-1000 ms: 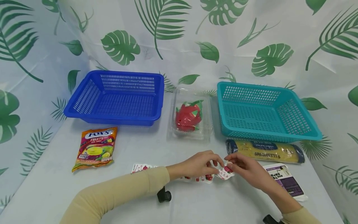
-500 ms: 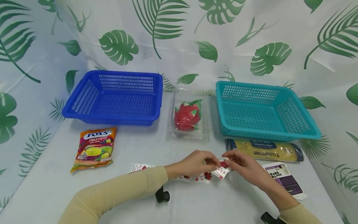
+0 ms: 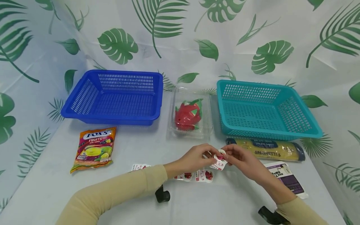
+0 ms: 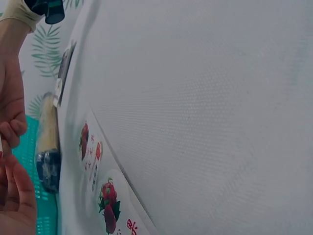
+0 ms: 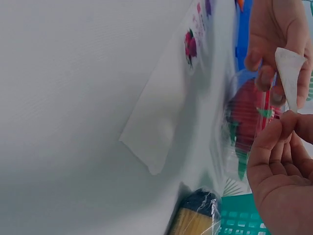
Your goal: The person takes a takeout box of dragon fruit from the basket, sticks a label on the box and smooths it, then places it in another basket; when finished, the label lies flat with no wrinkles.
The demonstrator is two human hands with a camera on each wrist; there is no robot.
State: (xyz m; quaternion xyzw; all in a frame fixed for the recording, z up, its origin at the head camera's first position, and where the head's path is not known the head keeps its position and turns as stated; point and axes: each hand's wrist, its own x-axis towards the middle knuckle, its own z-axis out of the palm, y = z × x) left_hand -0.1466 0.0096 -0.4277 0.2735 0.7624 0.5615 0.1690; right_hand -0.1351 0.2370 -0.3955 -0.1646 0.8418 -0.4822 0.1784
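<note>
Between both hands is a white sticker [image 3: 219, 162] with a red dragon fruit print, held up off the table. My left hand [image 3: 194, 161] pinches its left side; my right hand [image 3: 246, 164] pinches its right edge. The right wrist view shows the sticker's plain white back [image 5: 289, 71], slightly curled. Below the hands lies a sticker strip [image 3: 204, 175] with several more printed stickers, partly covered by the left forearm. A bare stretch of backing [image 5: 154, 127] shows at the strip's right end.
A clear box [image 3: 206, 131] with a red dragon fruit stands between a blue basket [image 3: 118, 120] and a teal basket [image 3: 267, 132]. A candy bag [image 3: 94, 150] lies left; a spaghetti pack [image 3: 267, 150] and a purple-and-white packet [image 3: 288, 179] lie right.
The sticker has come up from the strip's right end, moving away from me and slightly left, with both hands on it. Bare backing now shows where it was.
</note>
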